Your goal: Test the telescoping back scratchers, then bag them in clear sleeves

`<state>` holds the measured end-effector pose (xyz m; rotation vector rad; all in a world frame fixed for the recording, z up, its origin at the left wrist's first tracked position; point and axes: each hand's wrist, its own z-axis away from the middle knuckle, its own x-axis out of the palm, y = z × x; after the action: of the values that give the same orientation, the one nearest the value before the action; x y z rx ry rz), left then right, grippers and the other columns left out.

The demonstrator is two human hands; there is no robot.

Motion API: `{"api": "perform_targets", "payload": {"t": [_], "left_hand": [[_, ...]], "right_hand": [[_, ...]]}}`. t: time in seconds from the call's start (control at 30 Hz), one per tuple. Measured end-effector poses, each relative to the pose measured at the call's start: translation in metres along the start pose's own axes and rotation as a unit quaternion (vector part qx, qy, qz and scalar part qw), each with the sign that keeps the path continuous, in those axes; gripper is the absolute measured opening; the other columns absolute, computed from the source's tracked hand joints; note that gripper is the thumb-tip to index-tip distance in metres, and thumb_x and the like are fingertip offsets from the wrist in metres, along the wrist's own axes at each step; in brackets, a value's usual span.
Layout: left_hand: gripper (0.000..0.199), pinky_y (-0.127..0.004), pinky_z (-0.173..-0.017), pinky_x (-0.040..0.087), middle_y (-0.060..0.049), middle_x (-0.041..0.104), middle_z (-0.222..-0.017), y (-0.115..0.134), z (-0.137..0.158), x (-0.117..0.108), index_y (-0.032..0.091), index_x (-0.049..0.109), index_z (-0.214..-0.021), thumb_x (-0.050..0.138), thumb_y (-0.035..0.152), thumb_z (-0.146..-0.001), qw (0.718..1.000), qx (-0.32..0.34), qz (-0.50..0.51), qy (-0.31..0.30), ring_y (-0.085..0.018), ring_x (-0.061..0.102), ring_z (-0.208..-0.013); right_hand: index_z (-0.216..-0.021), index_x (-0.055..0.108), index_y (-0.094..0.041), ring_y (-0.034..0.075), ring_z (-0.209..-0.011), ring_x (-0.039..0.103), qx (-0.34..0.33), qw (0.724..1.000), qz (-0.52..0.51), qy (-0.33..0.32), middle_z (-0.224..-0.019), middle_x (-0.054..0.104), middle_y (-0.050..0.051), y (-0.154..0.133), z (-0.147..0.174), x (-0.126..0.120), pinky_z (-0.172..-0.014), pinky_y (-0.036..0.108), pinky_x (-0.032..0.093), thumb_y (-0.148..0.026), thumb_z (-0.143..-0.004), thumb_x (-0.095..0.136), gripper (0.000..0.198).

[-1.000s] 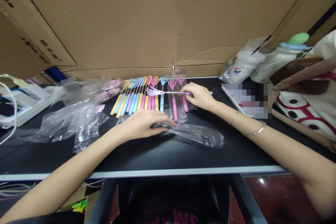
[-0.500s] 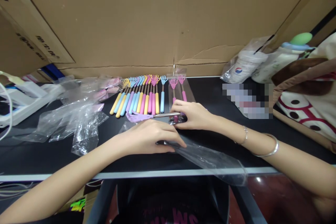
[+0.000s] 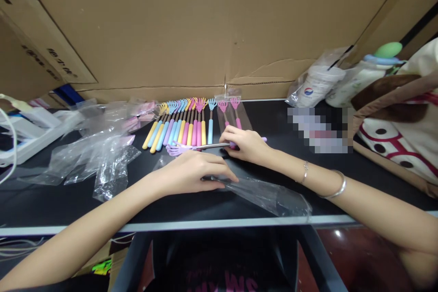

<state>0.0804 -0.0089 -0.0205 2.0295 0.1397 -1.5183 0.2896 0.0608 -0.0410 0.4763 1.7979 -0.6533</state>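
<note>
My right hand (image 3: 247,146) is closed round the handle of a purple back scratcher (image 3: 214,145), whose hand-shaped head points left. Under my left hand (image 3: 200,171), closed with thumb and fingers pinching, a clear plastic bag (image 3: 273,198) stretches right toward the table's front edge. The scratcher's head lies just behind my left hand. Beyond both hands, a row of back scratchers (image 3: 185,132) in yellow, blue, purple and pink lies side by side. Right of that row, pink back scratchers (image 3: 235,104) lie in clear bags, their lower ends partly hidden by my right hand.
Loose clear bags (image 3: 102,146) are heaped at the left, near a white power strip (image 3: 30,139). At the right stand a lidded cup (image 3: 316,84), a bottle (image 3: 362,77) and a fabric bag (image 3: 404,118). Cardboard (image 3: 153,27) walls the table's back.
My right hand has slid along the purple back scratcher, whose handle end now shows beyond it. The scratcher lies straighter. The plastic bag's free end has shifted slightly back and left.
</note>
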Motion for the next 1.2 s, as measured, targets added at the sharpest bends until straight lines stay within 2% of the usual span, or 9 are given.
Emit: {"api": "perform_targets", "payload": {"t": [0.13,0.27,0.4,0.57,0.67,0.8,0.93,1.07,1.2], "left_hand": [[0.022,-0.022,-0.083,0.048,0.001,0.069,-0.109,-0.002,0.000,-0.001,0.027,0.066,-0.111,0.055,0.032,-0.093,1.000,-0.005,0.006,0.009,-0.013,0.065,-0.098],[0.021,-0.021,-0.083,0.048,0.001,0.069,-0.110,-0.001,0.000,-0.002,0.027,0.065,-0.111,0.056,0.029,-0.092,1.000,-0.006,0.023,0.008,-0.012,0.065,-0.099],[0.022,-0.023,-0.083,0.048,-0.001,0.069,-0.108,-0.003,0.001,-0.006,0.026,0.065,-0.112,0.055,0.029,-0.093,0.999,-0.016,0.026,0.010,-0.014,0.065,-0.097],[0.028,-0.024,-0.081,0.047,-0.002,0.067,-0.111,-0.011,0.004,-0.014,0.026,0.060,-0.119,0.056,0.031,-0.092,0.999,-0.049,0.011,0.018,-0.015,0.063,-0.097],[0.032,-0.023,-0.077,0.046,-0.001,0.065,-0.110,-0.015,0.006,-0.019,0.028,0.056,-0.123,0.057,0.031,-0.091,0.997,-0.074,-0.003,0.024,-0.014,0.062,-0.094],[0.034,-0.023,-0.076,0.046,-0.001,0.064,-0.110,-0.019,0.007,-0.022,0.028,0.055,-0.124,0.056,0.033,-0.091,0.995,-0.094,-0.002,0.024,-0.015,0.061,-0.093],[0.037,-0.026,-0.079,0.046,-0.004,0.061,-0.114,-0.023,0.008,-0.024,0.027,0.053,-0.127,0.055,0.036,-0.091,0.993,-0.114,-0.007,0.019,-0.017,0.059,-0.097],[0.041,-0.026,-0.078,0.046,-0.004,0.060,-0.112,-0.028,0.010,-0.024,0.029,0.050,-0.130,0.056,0.038,-0.090,0.992,-0.123,-0.014,0.017,-0.017,0.058,-0.097],[0.039,-0.026,-0.075,0.044,-0.002,0.060,-0.107,-0.032,0.011,-0.025,0.029,0.050,-0.129,0.054,0.039,-0.092,0.993,-0.119,-0.015,0.025,-0.016,0.057,-0.092]], "right_hand": [[-0.096,0.059,-0.024,0.012,-0.074,0.053,0.003,1.000,-0.027,0.005,-0.100,0.057,0.000,0.000,0.000,0.001,-0.055,0.023,0.027,-0.026,-0.083,0.058,0.013],[-0.099,0.059,-0.024,0.015,-0.083,0.056,0.019,0.996,-0.082,-0.004,-0.106,0.057,0.001,0.000,0.000,-0.009,-0.060,0.024,0.033,-0.043,-0.078,0.068,0.030],[-0.093,0.062,-0.021,0.017,-0.085,0.058,0.017,0.990,-0.127,0.053,-0.098,0.061,0.004,0.006,-0.001,-0.029,-0.067,0.026,0.038,-0.041,-0.083,0.061,0.023],[-0.097,0.058,-0.019,0.011,-0.056,0.052,0.044,0.972,-0.229,0.033,-0.068,0.059,-0.002,0.021,0.017,-0.057,-0.057,0.025,0.039,-0.042,-0.091,0.051,0.026],[-0.102,0.053,-0.020,0.008,-0.046,0.047,0.080,0.962,-0.261,0.008,-0.064,0.053,-0.005,0.037,0.039,-0.066,-0.048,0.023,0.036,-0.045,-0.090,0.051,0.027],[-0.094,0.049,-0.022,0.007,-0.042,0.038,0.113,0.959,-0.259,-0.012,-0.058,0.044,-0.008,0.059,0.059,-0.072,-0.043,0.022,0.029,-0.050,-0.090,0.051,0.029],[-0.084,0.051,-0.021,0.007,-0.044,0.036,0.130,0.961,-0.242,0.005,-0.054,0.043,-0.006,0.067,0.063,-0.082,-0.043,0.022,0.028,-0.057,-0.089,0.048,0.036],[-0.098,0.062,-0.022,0.008,-0.041,0.038,0.141,0.960,-0.243,0.004,-0.052,0.040,-0.005,0.066,0.065,-0.094,-0.041,0.023,0.028,-0.058,-0.090,0.045,0.041],[-0.106,0.063,-0.023,0.008,-0.039,0.041,0.159,0.963,-0.216,-0.024,-0.053,0.050,-0.004,0.069,0.071,-0.104,-0.039,0.022,0.030,-0.056,-0.088,0.050,0.040]]}}
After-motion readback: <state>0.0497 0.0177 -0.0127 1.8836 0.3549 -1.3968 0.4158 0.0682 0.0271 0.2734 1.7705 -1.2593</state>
